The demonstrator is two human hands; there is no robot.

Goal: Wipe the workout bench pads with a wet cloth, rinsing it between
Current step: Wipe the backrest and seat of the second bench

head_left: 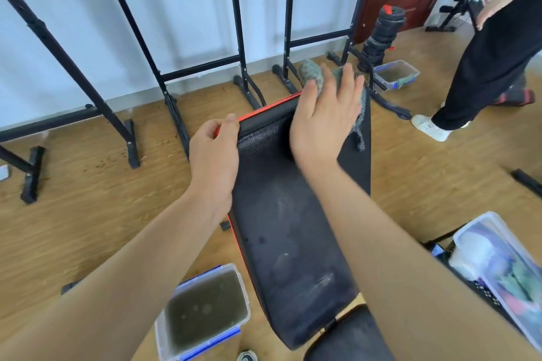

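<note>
A long black bench pad with red edging runs away from me down the middle of the view, its surface streaked with damp marks. My left hand grips the pad's far left corner, thumb over the red edge. My right hand presses a grey-green cloth flat against the far end of the pad, fingers spread; the cloth bulges out beyond my fingertips and hangs down at the right edge. A clear plastic tub of murky water with blue clips sits on the floor left of the pad's near end.
Black metal rack frames stand on the wooden floor along the white wall. A stack of weight plates and a second tub sit beyond the bench. Another person's legs stand at right. A clear box of supplies lies at lower right.
</note>
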